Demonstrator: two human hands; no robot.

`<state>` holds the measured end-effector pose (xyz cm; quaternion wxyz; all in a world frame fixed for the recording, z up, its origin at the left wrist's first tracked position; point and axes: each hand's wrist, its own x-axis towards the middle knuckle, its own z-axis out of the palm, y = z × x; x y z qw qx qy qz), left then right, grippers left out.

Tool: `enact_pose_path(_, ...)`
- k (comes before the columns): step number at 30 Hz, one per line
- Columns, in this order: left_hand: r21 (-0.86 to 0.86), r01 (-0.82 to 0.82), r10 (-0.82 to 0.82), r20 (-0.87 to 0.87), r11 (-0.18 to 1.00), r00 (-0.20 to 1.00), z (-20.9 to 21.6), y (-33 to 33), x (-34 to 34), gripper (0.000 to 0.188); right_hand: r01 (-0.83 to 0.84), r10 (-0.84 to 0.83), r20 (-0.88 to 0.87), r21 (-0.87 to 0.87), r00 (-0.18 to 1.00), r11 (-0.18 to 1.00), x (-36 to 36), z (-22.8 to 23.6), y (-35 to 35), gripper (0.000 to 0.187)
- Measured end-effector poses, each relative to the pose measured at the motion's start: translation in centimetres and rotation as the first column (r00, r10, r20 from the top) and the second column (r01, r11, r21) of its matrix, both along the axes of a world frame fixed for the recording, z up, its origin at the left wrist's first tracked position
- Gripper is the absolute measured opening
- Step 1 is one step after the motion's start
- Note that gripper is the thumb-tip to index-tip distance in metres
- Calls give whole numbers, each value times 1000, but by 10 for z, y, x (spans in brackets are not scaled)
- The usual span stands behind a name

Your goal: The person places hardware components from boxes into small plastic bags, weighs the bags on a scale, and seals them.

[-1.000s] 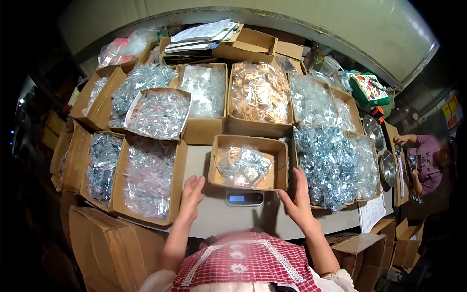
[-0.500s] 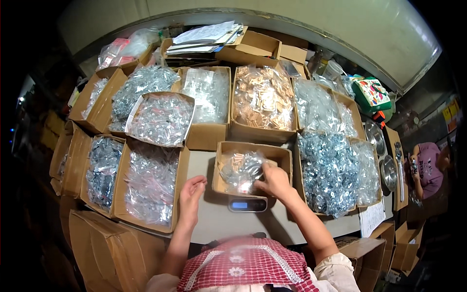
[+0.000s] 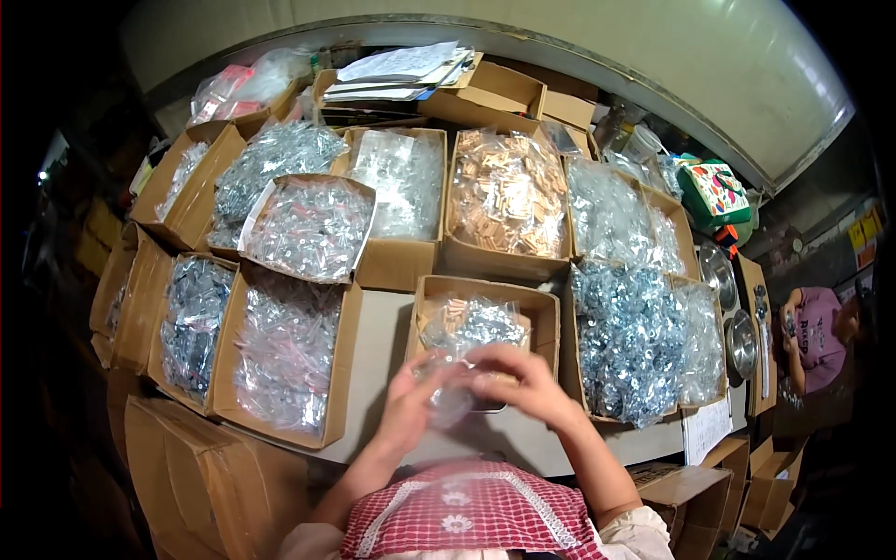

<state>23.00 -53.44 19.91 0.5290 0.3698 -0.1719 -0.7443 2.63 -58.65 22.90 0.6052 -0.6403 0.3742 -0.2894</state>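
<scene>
At lower centre, our left hand (image 3: 407, 403) and right hand (image 3: 526, 383) pinch a blurred clear plastic bag (image 3: 451, 405) between them, probably to steady it.

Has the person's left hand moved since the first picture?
Yes. Against the open cardboard carton to its left, the left hand has moved rightward, toward the right hand.
</scene>
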Motion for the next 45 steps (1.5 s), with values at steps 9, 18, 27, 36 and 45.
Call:
enact_pose_path(9,271,31,111,-494,962,862,-10,-2,30,35,-87,-332,-588,-570,738,817,-15,-83,-59,47)
enact_pose_path(18,-38,-16,-9,-586,999,810,9,7,30,35,-61,-433,-553,-662,712,747,-9,-84,-64,28)
enact_pose_path(27,74,-123,132,-129,990,983,-1,15,26,35,397,-399,-52,-50,916,917,7,-48,-31,22)
enact_pose_path(36,187,-104,120,-77,977,990,-7,21,30,34,-7,-246,-615,-378,749,926,56,-66,-68,42)
enact_pose_path(45,116,-125,110,128,985,986,-9,27,42,34,74,-85,-490,-42,868,996,34,-90,-90,20)
